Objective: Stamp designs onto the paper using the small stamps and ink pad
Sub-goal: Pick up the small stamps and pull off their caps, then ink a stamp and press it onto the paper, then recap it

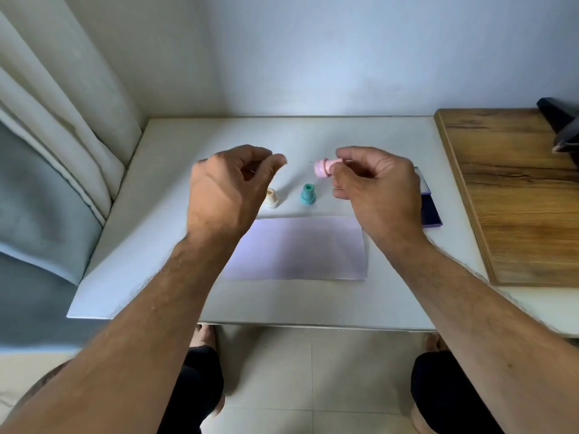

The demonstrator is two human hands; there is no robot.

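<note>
While the right hand (376,183) pinches the pink stamp (326,168) above the bench (163,214), the stamp lies sideways, its long axis roughly level, its wider end toward the left hand (225,189) and its narrow end tucked between the fingertips. That left hand hangs just across a small gap from the stamp, fingers loosely curled with thumb and forefinger apart, gripping nothing that can be made out. Below and between the two hands a teal stamp (308,194) stands upright on the bench, and a cream stamp (271,198) sits partly hidden behind the left hand. The paper (300,249) lies nearer the person, under both wrists, with no marks visible. The ink pad (430,211) lies to the right, mostly hidden behind the right hand, so the right hand is the nearer one to it; the stamp would probably need turning face-down before inking.
</note>
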